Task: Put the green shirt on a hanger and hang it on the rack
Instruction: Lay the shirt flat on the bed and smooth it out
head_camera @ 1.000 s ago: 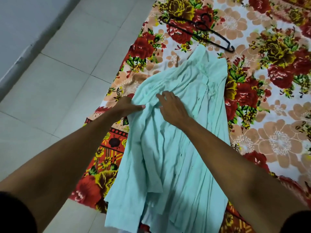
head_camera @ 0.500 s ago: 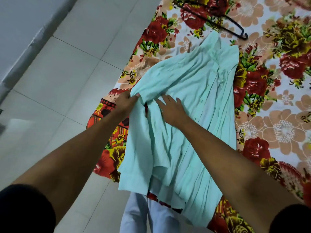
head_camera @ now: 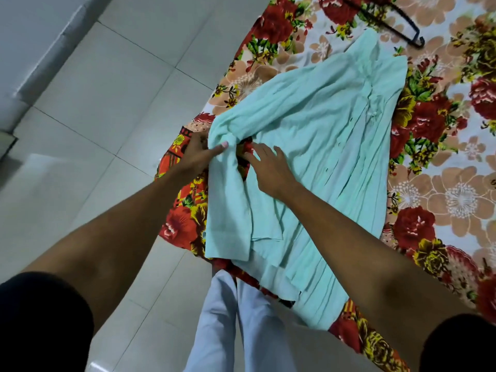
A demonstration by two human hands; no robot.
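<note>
The pale green shirt lies spread on a floral bedsheet, collar end far, hem hanging over the near edge. My left hand pinches the shirt's left edge by the sleeve, thumb on top of the cloth. My right hand rests flat on the shirt just right of it, fingers spread. A black hanger lies on the sheet beyond the collar, partly cut off by the top of the view. No rack is in view.
Grey tiled floor fills the left side, with a wall base at the far left. My legs in light trousers stand against the bed's near edge.
The view has shifted back, so the shirt and hanger sit higher in frame. My left hand has drawn the shirt's left edge outward; my right hand slid slightly toward me on the cloth.
</note>
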